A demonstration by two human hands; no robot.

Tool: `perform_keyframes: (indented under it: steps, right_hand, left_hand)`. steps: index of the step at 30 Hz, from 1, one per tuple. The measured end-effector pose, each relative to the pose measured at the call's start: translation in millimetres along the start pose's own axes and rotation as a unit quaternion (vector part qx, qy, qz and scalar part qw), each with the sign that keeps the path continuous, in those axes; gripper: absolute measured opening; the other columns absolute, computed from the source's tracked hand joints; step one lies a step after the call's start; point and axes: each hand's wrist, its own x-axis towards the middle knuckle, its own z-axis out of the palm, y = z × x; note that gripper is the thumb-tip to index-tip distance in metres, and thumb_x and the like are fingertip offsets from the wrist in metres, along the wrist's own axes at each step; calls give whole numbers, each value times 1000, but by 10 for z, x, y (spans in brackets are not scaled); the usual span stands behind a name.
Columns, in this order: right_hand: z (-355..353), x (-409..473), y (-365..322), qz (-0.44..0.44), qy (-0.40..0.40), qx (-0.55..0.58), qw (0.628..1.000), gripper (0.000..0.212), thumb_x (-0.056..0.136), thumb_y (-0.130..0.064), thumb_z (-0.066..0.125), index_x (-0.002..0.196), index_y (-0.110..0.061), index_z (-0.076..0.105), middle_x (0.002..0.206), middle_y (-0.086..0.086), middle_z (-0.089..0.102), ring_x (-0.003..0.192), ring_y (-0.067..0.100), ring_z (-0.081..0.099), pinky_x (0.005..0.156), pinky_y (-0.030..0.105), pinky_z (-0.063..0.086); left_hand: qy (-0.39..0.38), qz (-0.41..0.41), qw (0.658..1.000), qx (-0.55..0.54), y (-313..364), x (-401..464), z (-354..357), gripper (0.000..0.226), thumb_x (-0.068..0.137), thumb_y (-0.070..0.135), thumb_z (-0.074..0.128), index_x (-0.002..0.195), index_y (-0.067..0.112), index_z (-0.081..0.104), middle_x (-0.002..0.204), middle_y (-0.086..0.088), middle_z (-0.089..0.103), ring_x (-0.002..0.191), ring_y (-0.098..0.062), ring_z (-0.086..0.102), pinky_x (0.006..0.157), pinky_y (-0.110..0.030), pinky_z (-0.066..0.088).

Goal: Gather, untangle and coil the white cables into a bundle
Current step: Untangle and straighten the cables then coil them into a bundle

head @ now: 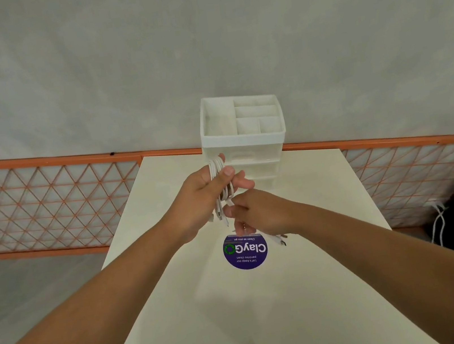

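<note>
Left hand [199,194] grips cables [220,179] — right hand [258,211] below

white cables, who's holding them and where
The left hand grips the looped white cables around their middle; the right hand pinches the loose ends hanging below.

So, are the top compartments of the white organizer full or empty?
Empty: the white organizer shows only bare dividers and compartment floors from above, with nothing visible inside.

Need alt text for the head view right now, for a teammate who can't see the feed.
Above a cream table, the left hand grips a looped bundle of white cables while the right hand pinches their hanging ends. Behind stands a white drawer organizer; below the hands lies a round purple sticker.
</note>
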Motion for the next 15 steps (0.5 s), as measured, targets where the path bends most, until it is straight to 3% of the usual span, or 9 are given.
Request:
perform_keyframes:
  steps: [2,4,6,8,11,13,15]
  right_hand:
    - [-40,-23,9,-10,1,-75,997,22,99,-24,41,86,-16,56,79,-1,65,71,17,60,67,27,48]
    - [-64,-50,17,-14,4,-153,988,21,99,-22,42,101,-10,59,91,5,65,85,22,64,75,33,51]
    - [-61,-81,10,-16,9,-212,977,27,100,-24,39,106,-7,60,99,11,65,90,26,64,78,35,50]
    - [-43,-109,-4,-34,20,-249,968,32,100,-26,39,108,-5,60,106,11,63,92,25,62,77,34,50]
    - [-17,-134,-28,-51,42,-220,973,26,96,-24,44,108,-6,58,106,10,65,82,25,63,72,37,53]
    - [26,-153,-72,-42,62,-158,985,23,90,-18,50,107,-5,56,91,11,70,75,26,65,68,38,55]
    - [68,-173,-126,-30,95,-93,991,24,86,-14,53,109,-6,54,81,2,69,70,18,64,61,29,52]
  left_hand:
    - [-10,11,998,65,-32,-4,2,36,102,28,41,111,10,71,117,14,69,119,16,49,91,1,34]
    - [-22,15,993,116,-69,-8,12,30,103,26,39,122,17,61,115,21,68,116,17,51,89,2,35]
    - [-21,23,988,150,-93,-20,49,27,104,24,36,129,22,48,119,11,68,106,18,57,83,2,37]
    - [-13,45,975,216,-125,-15,93,42,104,26,34,143,11,35,120,-1,69,105,9,61,86,-6,43]
    - [34,96,927,360,-231,23,105,57,99,43,27,145,10,34,115,-16,67,99,-24,66,91,-41,50]
    - [60,130,922,359,-247,26,124,59,96,47,23,143,14,35,96,-16,70,86,-27,67,81,-44,52]
    - [68,147,938,308,-220,13,166,51,101,39,27,149,23,26,75,-11,66,71,-24,65,71,-39,54]
